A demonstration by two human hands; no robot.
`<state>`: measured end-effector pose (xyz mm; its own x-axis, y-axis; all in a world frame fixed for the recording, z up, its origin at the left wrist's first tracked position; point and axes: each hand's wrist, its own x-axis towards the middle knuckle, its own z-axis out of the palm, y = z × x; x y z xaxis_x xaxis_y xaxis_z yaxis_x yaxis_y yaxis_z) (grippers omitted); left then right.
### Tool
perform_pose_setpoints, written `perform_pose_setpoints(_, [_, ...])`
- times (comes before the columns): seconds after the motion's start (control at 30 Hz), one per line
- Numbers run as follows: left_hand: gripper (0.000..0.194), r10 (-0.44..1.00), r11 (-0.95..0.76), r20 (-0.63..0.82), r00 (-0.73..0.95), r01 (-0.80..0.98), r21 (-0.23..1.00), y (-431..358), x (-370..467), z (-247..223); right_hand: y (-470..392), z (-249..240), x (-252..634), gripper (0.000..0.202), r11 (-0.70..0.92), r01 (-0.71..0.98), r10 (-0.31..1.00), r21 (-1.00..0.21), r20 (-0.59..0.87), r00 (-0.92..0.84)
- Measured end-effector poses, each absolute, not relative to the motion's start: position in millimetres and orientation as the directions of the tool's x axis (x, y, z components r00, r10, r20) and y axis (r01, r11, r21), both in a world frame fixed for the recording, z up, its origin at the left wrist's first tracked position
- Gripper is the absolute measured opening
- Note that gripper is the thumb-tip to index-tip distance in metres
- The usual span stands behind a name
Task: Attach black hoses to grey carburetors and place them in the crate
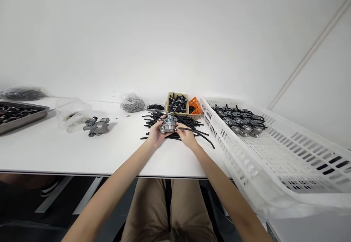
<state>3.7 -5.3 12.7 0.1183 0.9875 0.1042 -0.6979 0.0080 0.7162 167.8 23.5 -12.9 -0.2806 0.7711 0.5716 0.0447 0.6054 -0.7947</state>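
A grey metal carburetor is held above the front middle of the table. My left hand grips it from the left, fingers wrapped round its body. My right hand is closed at the carburetor's right side, pinching a black rubber hose whose free length runs out to the right. Whether the hose end sits on the carburetor's fitting is hidden by the fingers. Beneath and behind both hands lies a pile of cut black hoses. Another carburetor lies on the table to the left.
At right stands a large white plastic crate with rows of carburetors. A yellow basket of black parts and an orange basket sit behind the hoses. Plastic bags and a metal tray are farther left.
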Motion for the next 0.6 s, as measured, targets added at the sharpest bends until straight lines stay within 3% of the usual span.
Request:
perform_pose_setpoints(0.1, [0.037,0.999,-0.017,0.034,0.009,-0.709,0.705,-5.7,7.5,10.2,16.4,-6.1,167.5,0.023,0.594,0.048,0.772,-0.803,0.552,-0.316])
perform_pose_setpoints(0.27, [0.030,0.980,-0.157,0.039,-0.195,-0.640,0.752,-3.0,8.1,7.5,13.2,3.9,161.1,0.031,0.474,-0.173,0.830,-0.863,0.504,-0.240])
perform_pose_setpoints(0.47, [0.033,0.988,-0.153,0.093,-0.126,-0.660,0.735,-7.6,7.5,10.3,17.4,1.4,159.6,0.037,0.220,-0.287,0.936,-0.932,0.285,-0.208])
perform_pose_setpoints(0.6, [0.032,0.995,-0.085,0.098,-0.017,-0.661,0.746,-12.1,10.4,12.7,16.4,0.4,159.3,0.043,0.175,-0.322,0.950,-0.930,0.246,-0.193])
